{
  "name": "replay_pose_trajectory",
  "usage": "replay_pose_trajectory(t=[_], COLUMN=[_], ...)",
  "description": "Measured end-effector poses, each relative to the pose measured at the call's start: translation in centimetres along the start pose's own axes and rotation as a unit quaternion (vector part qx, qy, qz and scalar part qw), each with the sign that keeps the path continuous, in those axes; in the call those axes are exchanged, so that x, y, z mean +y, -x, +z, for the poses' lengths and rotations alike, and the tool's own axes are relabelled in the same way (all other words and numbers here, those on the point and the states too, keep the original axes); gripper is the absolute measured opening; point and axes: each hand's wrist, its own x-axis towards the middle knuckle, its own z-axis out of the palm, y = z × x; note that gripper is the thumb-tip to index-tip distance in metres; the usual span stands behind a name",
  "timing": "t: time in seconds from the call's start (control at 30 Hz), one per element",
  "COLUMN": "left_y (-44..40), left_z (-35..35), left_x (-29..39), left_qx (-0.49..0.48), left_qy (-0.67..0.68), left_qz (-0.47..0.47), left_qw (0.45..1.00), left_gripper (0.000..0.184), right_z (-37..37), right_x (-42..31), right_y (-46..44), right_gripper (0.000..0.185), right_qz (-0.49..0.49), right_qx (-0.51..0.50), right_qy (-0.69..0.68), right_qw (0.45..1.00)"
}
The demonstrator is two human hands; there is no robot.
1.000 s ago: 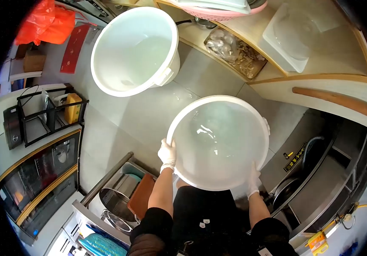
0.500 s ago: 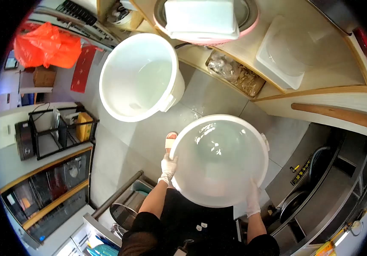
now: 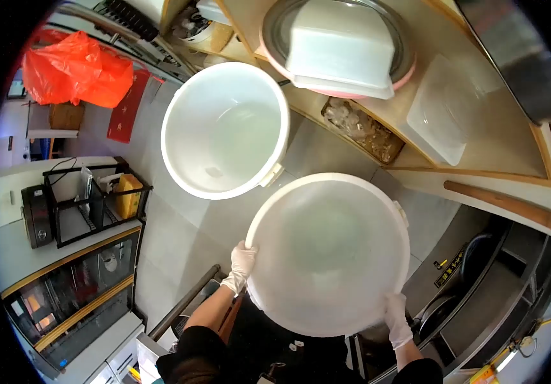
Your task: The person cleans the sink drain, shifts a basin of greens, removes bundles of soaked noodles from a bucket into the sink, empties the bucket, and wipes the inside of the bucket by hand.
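A large round white plastic bucket (image 3: 358,281) is in front of my body, its mouth facing up toward me. Its inside is pale, with a greenish patch low down. My left hand (image 3: 243,261), in a thin white glove, grips the rim on the left. On the lower right side, my gloved right hand (image 3: 398,318) holds the same bucket by its rim; some of its fingers are hidden. Just beyond, to the upper left, a second white bucket (image 3: 189,150) stands on the floor with clear liquid inside.
Wooden shelving (image 3: 499,153) curves along the far right, carrying a white rectangular tub (image 3: 339,51) in a round pan. A tray of bagged and dry goods (image 3: 358,125) sits below. A black rack (image 3: 96,198) stands on the left counter. Grey floor tiles (image 3: 179,237) lie between.
The held bucket looks bigger and nearer, and both hands have shifted outward with it. Bright glints inside it are gone. The other bucket appears slightly lower and further right in view.
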Motion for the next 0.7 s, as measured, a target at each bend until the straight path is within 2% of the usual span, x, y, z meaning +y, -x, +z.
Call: replay_pose_trajectory(t=[0.03,0.13,0.23,0.27,0.3,0.33,0.37,0.4,0.53,0.6,0.7], left_y=[0.4,0.1,0.7,0.9,1.1,0.7,0.1,-0.5,-2.9,-3.4,-4.2], left_z=[-1.4,-4.7,-8.3,-9.4,-10.8,-11.8,-12.9,-14.1,-17.3,-18.9,-20.6], left_x=[1.6,2.4,5.0,5.7,6.9,7.8,8.7,9.2,10.2,11.2,13.0], left_qx=[-0.005,-0.031,-0.052,-0.063,-0.079,-0.088,-0.097,-0.106,-0.133,-0.132,-0.135], left_qy=[0.028,0.058,0.039,0.034,0.0,0.012,0.025,0.035,0.06,0.079,0.055], left_qz=[0.004,0.007,0.007,0.008,0.019,0.0,-0.019,-0.039,-0.006,0.013,-0.005], left_qw=[1.0,0.998,0.998,0.997,0.997,0.996,0.995,0.993,0.989,0.988,0.989], left_gripper=[0.03,0.027,0.032,0.033,0.046,0.049,0.052,0.056,0.06,0.058,0.058], right_z=[0.0,-0.9,-1.4,-1.4,-1.4,-1.4,-1.1,0.1,2.3,3.9,4.6], right_x=[0.2,-1.6,-5.3,-5.8,-6.2,-6.4,-6.8,-7.7,-10.4,-11.2,-13.1], right_y=[0.2,4.5,11.1,12.9,14.7,16.6,18.5,21.1,26.5,28.5,29.9], right_gripper=[0.024,0.028,0.032,0.032,0.033,0.033,0.023,0.023,0.028,0.03,0.029], right_qz=[-0.022,-0.07,-0.05,-0.063,-0.077,-0.09,-0.11,-0.124,-0.148,-0.192,-0.196], right_qx=[0.01,-0.046,-0.069,-0.065,-0.061,-0.056,-0.044,-0.037,-0.02,0.004,0.026], right_qy=[-0.026,-0.024,0.043,0.051,0.055,0.059,0.05,0.04,0.122,0.094,0.151], right_qw=[0.999,0.996,0.995,0.995,0.994,0.993,0.992,0.991,0.981,0.977,0.969])
